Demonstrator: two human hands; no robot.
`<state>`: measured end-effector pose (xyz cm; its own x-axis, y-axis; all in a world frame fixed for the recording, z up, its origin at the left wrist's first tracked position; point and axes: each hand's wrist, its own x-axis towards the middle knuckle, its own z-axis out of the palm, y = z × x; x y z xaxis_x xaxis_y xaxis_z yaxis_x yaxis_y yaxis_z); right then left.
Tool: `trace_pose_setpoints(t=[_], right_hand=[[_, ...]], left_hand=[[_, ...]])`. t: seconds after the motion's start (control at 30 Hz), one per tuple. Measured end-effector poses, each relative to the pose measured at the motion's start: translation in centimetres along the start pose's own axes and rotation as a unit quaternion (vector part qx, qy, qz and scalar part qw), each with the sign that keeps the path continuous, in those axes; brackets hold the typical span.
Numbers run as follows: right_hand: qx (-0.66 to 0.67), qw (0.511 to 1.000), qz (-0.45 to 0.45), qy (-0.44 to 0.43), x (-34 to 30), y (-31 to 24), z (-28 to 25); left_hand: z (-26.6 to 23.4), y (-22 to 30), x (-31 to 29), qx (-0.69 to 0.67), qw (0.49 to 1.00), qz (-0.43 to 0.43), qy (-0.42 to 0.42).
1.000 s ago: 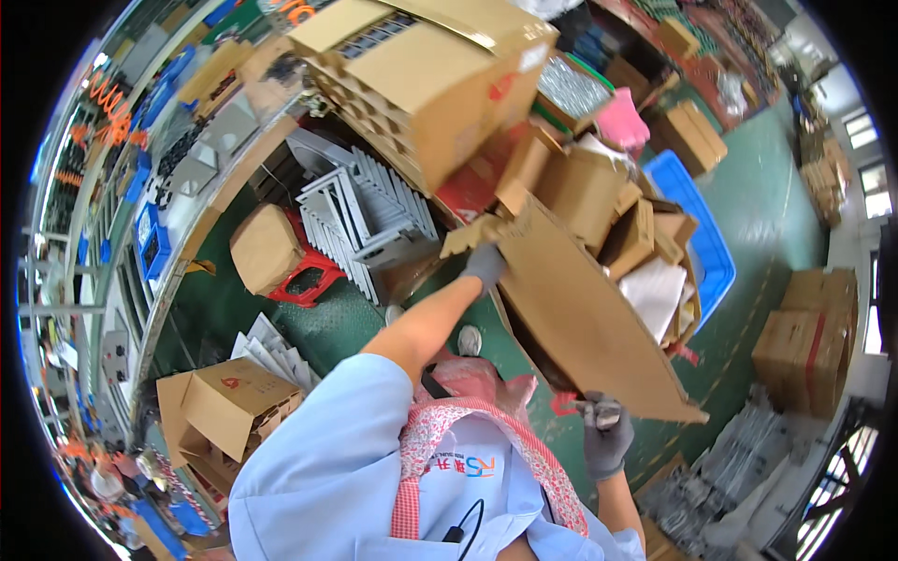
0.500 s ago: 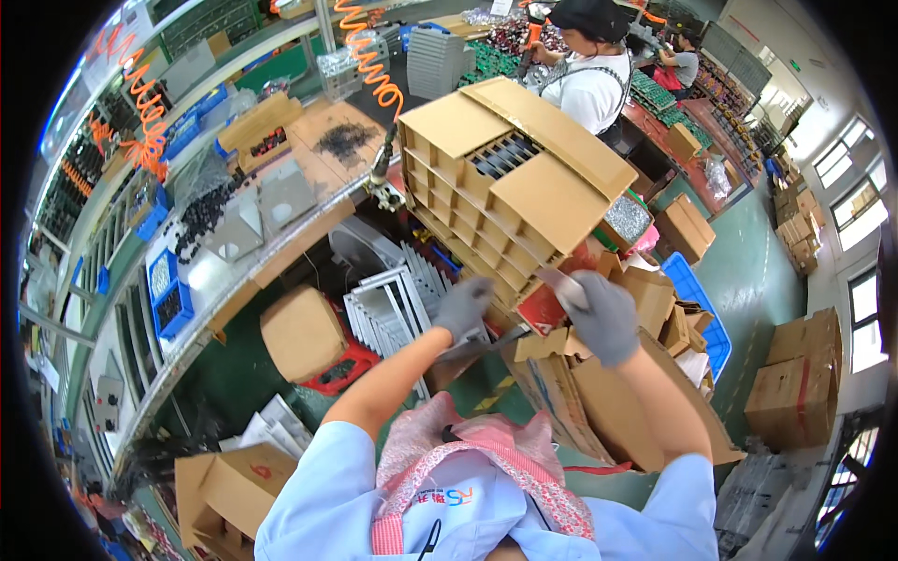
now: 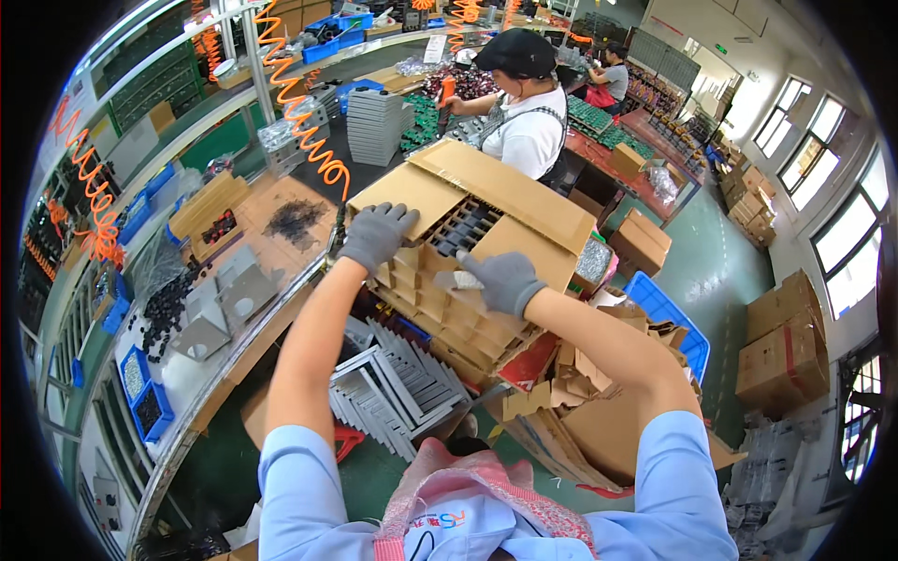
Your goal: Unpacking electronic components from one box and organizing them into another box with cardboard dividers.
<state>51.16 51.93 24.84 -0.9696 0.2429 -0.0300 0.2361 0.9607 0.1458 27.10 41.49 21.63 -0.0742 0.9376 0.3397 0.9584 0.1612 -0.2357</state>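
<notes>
A large brown carton (image 3: pixel 524 192) with cardboard dividers stands in front of me, its top partly covered by cardboard sheets. A gap between the sheets shows slotted dividers with dark parts (image 3: pixel 454 231). My left hand (image 3: pixel 377 236), in a grey glove, lies over the carton's near left edge with its fingers spread on the left sheet (image 3: pixel 409 194). My right hand (image 3: pixel 510 283), also gloved, is closed at the near side beside the gap, index finger pointing left. A small pale object (image 3: pixel 457 280), blurred, sits in its grip. Divider cells (image 3: pixel 421 292) show on the near side.
Grey metal frames (image 3: pixel 388 379) lean in a stack below the carton. Torn cardboard (image 3: pixel 599 407) and a blue crate (image 3: pixel 669 318) are at the right. A workbench (image 3: pixel 281 280) with blue bins (image 3: pixel 145 397) runs along the left. A co-worker (image 3: pixel 528 122) stands beyond the carton.
Both hands have risen from below the carton to its top edge, the left onto the sheet and the right beside the gap. The view has shifted, so the carton appears further left.
</notes>
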Motion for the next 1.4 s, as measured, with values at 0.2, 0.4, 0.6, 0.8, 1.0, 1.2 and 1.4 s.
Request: trace_pose_setpoints(t=[0.2, 0.4, 0.6, 0.8, 1.0, 1.2, 1.4], right_hand=[[0.021, 0.988, -0.087, 0.126, -3.2, 1.5, 0.5], [0.058, 0.985, -0.117, 0.108, -5.5, 2.6, -0.4], [0.313, 0.933, -0.137, 0.116, -0.4, 5.9, -1.8], [0.25, 0.965, 0.037, 0.068, 13.8, 12.2, -1.6], [0.228, 0.972, 0.012, 0.061, 21.5, 20.9, 1.6], [0.263, 0.96, -0.034, 0.087, 8.6, 17.6, -3.2], [0.038, 0.985, 0.154, 0.066, -1.6, 17.5, 1.4]], left_hand=[[1.6, -2.7, 1.1, 0.07, 0.994, 0.019, 0.077], [2.0, -4.2, 0.3, 0.042, 0.991, -0.035, 0.124], [2.3, -3.3, 0.4, 0.026, 0.991, -0.051, 0.119], [2.9, -1.7, -0.4, 0.021, 0.984, -0.109, 0.141], [4.1, 0.0, 1.9, -0.077, 0.968, -0.139, 0.193], [3.1, -0.7, 0.1, -0.078, 0.957, -0.188, 0.205], [3.1, 0.4, 1.9, -0.089, 0.951, -0.189, 0.226]])
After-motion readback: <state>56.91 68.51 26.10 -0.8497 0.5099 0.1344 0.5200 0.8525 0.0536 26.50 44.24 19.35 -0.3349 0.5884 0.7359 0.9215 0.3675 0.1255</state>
